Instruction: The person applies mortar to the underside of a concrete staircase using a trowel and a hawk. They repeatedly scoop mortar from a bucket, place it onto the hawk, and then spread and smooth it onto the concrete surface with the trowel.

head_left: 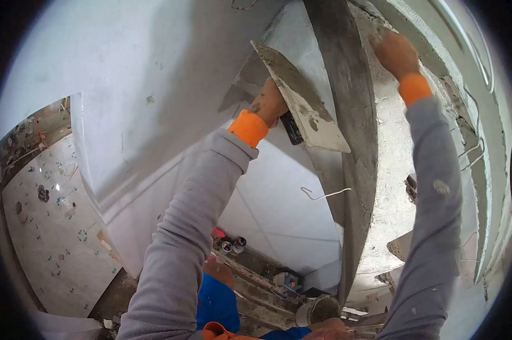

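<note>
My left hand (269,103), in an orange-cuffed glove and grey sleeve, grips the dark handle of a flat plastering hawk (301,99) smeared with wet grey mortar. The board is tilted up against the wall corner. My right hand (395,54), also gloved, is raised high and presses against the wall edge beside a vertical strip of fresh grey mortar (352,130). Whether the right hand holds a tool is hidden.
A white plastered wall (143,85) fills the left. A bent wire (324,194) sticks out near the mortar strip, and more wires (474,147) hang at the right. Below lie planks, small cans (233,245), a bucket (318,310) and a tiled floor (52,226).
</note>
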The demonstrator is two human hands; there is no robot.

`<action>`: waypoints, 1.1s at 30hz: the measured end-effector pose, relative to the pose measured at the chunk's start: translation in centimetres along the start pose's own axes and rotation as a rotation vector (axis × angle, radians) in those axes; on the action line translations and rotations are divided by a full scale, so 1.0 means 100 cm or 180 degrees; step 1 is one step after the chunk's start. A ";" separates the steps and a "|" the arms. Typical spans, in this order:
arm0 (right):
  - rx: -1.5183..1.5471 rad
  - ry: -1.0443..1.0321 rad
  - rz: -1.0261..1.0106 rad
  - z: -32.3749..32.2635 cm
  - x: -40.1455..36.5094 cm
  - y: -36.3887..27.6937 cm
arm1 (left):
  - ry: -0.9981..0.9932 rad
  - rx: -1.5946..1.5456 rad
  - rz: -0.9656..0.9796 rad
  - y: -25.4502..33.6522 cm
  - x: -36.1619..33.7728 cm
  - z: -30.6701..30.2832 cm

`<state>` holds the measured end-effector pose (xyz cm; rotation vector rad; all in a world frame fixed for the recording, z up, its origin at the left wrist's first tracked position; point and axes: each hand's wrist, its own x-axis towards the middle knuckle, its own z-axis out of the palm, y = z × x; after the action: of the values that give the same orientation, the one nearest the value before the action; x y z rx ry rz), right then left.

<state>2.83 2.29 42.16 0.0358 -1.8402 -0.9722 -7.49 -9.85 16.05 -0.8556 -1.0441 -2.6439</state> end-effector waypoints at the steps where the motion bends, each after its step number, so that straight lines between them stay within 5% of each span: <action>1: 0.0041 -0.0009 0.0154 -0.003 0.011 -0.010 | -0.0018 0.0092 0.0077 0.002 -0.002 0.000; 6: 0.0359 0.0336 0.0399 -0.021 0.006 -0.014 | -0.0284 0.0663 0.0490 0.015 -0.017 -0.008; 11: 0.0758 0.0435 0.0502 -0.015 -0.041 0.006 | -0.0879 0.2616 0.0116 0.051 -0.039 -0.011; 19: 0.0282 0.0123 0.0301 -0.011 -0.013 -0.015 | -0.0900 0.0318 -0.0048 0.024 -0.030 -0.010; 22: 0.0392 0.0261 0.0090 -0.015 0.006 0.003 | -0.0504 0.0111 -0.0072 0.021 -0.031 -0.009; 24: 0.0555 0.0266 0.0098 -0.038 -0.009 0.007 | -0.0651 0.0919 0.0640 0.028 -0.042 -0.013; 26: 0.0620 0.0333 0.0293 -0.031 -0.031 0.017 | -0.0559 0.0877 0.0561 0.035 -0.046 -0.010; 28: 0.0621 0.0338 0.0406 -0.032 -0.046 0.017 | -0.0223 0.0034 -0.0304 0.039 -0.045 -0.007; 33: 0.0448 0.0140 0.0314 -0.016 -0.030 -0.001 | -0.0475 0.0199 -0.0148 0.025 -0.042 -0.011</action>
<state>5.47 2.57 40.12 0.0512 -1.8493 -0.7669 -3.68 -12.66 14.44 -1.0409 -1.1888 -2.6027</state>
